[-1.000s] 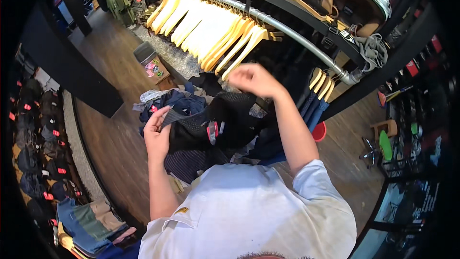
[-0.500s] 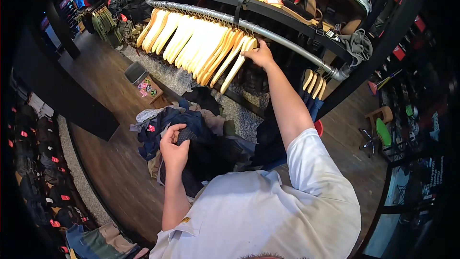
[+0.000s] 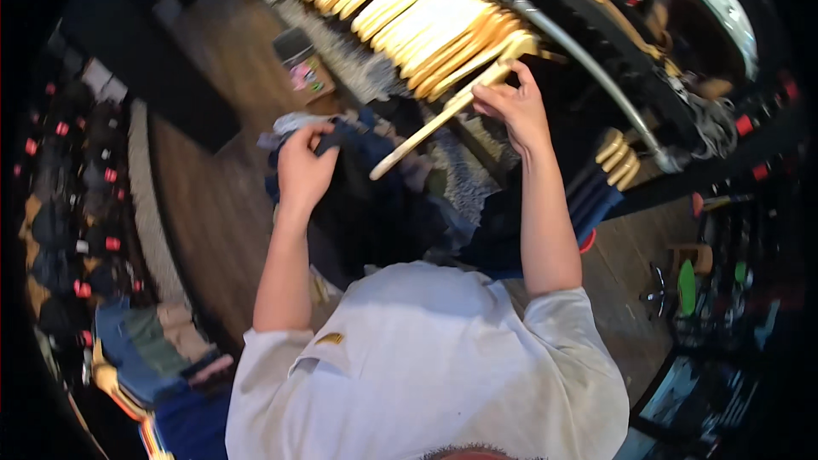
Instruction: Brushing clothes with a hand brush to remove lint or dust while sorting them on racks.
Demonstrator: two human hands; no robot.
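Note:
My right hand (image 3: 518, 106) grips a pale wooden clothes hanger (image 3: 413, 140) near its upper end. The hanger slants down to the left, just in front of a row of similar bare hangers (image 3: 434, 25) on a metal rail (image 3: 588, 60). Its hook is too blurred to make out, so I cannot tell whether it is clear of the rail. Lower left, my left hand (image 3: 304, 170) is closed on a black garment (image 3: 354, 213) that hangs below it, its exact kind unclear. Behind the garment lies a heap of mixed clothes (image 3: 294, 123).
Dark trousers hang on a few hangers (image 3: 618, 158) at the rail's right end. A shelf above carries a white helmet (image 3: 716, 13). Left stand a dark pillar (image 3: 145, 60) and racks of black goods (image 3: 68, 230). A green-backed chair (image 3: 687, 288) stands to the right.
My right hand has drawn the hanger from the row's right end, swinging it to a flatter slant. My left hand has lifted the black garment. The view has shifted and turned.

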